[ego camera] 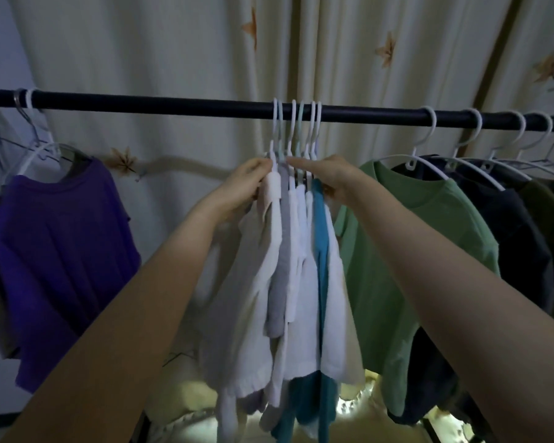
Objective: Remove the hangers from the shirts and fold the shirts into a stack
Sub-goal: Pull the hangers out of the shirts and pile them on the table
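Curtain [173, 43]; left hand [250, 180], right hand [325, 175] at hangers [296, 145]

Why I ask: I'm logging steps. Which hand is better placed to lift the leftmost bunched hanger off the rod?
Left, probably. The left hand pinches that hanger at its neck, while the right hand only rests straight-fingered on the other hangers.

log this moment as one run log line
state: bunched hangers hooked on black rail | left hand: pinches white shirt at hanger neck | right hand: touches bunch, grip unclear
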